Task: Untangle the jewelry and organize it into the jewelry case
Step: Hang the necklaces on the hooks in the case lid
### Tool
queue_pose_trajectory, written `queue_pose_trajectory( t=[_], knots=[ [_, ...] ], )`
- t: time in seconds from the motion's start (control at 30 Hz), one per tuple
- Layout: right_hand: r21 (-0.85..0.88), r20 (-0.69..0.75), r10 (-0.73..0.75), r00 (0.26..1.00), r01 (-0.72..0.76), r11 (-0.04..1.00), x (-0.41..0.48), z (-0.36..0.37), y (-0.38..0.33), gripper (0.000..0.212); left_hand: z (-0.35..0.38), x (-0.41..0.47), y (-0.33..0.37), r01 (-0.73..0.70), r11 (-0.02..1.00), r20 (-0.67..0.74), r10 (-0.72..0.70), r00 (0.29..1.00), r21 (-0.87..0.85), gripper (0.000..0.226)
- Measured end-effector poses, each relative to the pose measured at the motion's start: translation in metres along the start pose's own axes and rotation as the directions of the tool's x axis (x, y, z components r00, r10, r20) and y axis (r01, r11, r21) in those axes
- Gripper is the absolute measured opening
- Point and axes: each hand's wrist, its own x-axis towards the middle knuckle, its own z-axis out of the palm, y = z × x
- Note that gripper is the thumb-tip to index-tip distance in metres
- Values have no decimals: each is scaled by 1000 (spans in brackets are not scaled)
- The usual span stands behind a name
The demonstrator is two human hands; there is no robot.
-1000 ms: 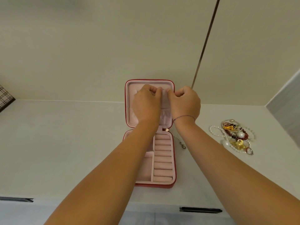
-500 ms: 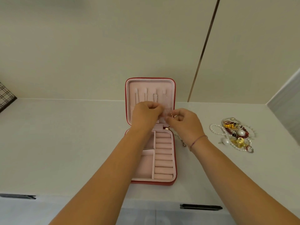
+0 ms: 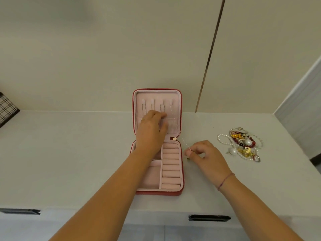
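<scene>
Right fingers (image 3: 188,152) in pinch on chain (image 3: 184,143)

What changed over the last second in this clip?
Both hands came down from the top of the jewelry case lid. The right hand moved off to the counter beside it, pinching the thin chain that hangs from the lid. The left hand dropped to the lid's pocket. Case and jewelry pile stayed put.
</scene>
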Motion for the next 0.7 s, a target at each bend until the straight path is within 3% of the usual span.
queue_pose_trajectory(
  t=[0.23, 0.47, 0.7],
  knots=[
    [90, 29, 1, 1000, -4, 996, -19, -16, -1, 14, 12, 5, -5, 21, 999, -28, -20, 999, 45, 27],
    [278, -37, -145, 989, 150, 949, 12, -28, -56, 16, 13, 0, -9, 77, 981, -2, -78, 997, -176, 44],
    [291, -149, -277, 949, 309, 905, 76, -31, -97, 16, 3, -3, -6, 132, 945, 71, -116, 991, -299, 46]
  ],
)
